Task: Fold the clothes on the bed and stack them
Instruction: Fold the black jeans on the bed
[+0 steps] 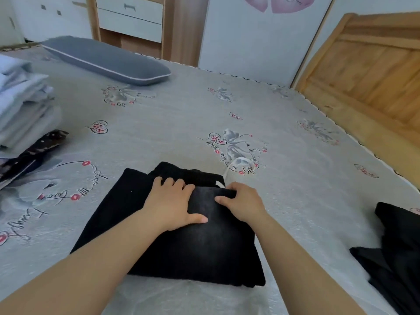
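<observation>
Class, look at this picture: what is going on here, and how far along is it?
A person is folding laundry on a bed. Both hands rest on a black garment lying folded in front of them: the left hand presses flat on it, while the right hand curls its fingers over the far edge of the top layer. A stack of folded pale clothes sits at the far left, and another black garment lies crumpled on the right, not yet folded.
</observation>
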